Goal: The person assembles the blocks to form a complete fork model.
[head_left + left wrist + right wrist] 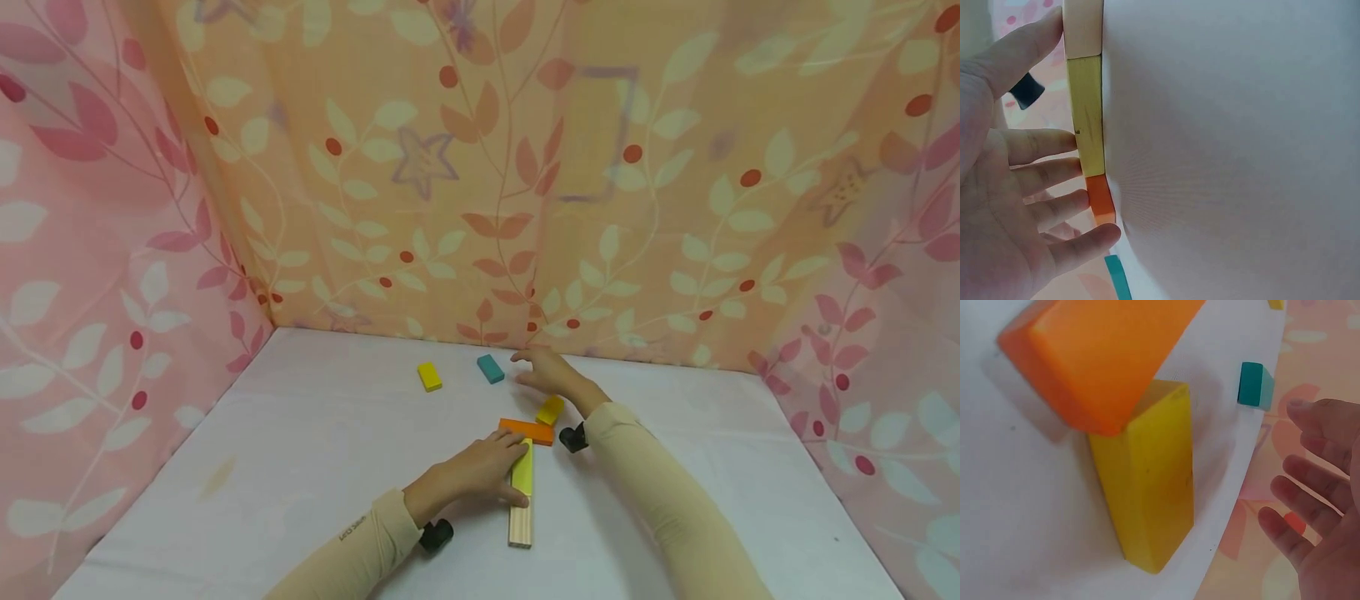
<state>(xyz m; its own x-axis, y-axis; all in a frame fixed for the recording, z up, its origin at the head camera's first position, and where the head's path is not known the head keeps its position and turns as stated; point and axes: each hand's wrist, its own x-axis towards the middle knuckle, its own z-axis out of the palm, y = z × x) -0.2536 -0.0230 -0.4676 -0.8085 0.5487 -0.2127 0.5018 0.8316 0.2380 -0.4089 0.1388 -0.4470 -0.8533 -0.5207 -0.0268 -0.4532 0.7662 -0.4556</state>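
A plain wooden block (521, 533) and a light yellow block (522, 475) lie end to end on the white tabletop. An orange block (534, 432) sits crosswise at their far end. With fingers fairly straight, my left hand (476, 467) touches the side of this row; its thumb is at the wooden block in the left wrist view. A deeper yellow block (1154, 481) lies at an angle against or close to the orange one. My right hand (551, 372) is just right of a teal block (491, 368), apart from it, fingers spread and holding nothing.
Another yellow block (429, 376) lies left of the teal one, toward the back. Floral curtains (360, 208) enclose the back and both sides of the white tabletop (300, 467). A black wrist device (437, 536) sits under the left wrist.
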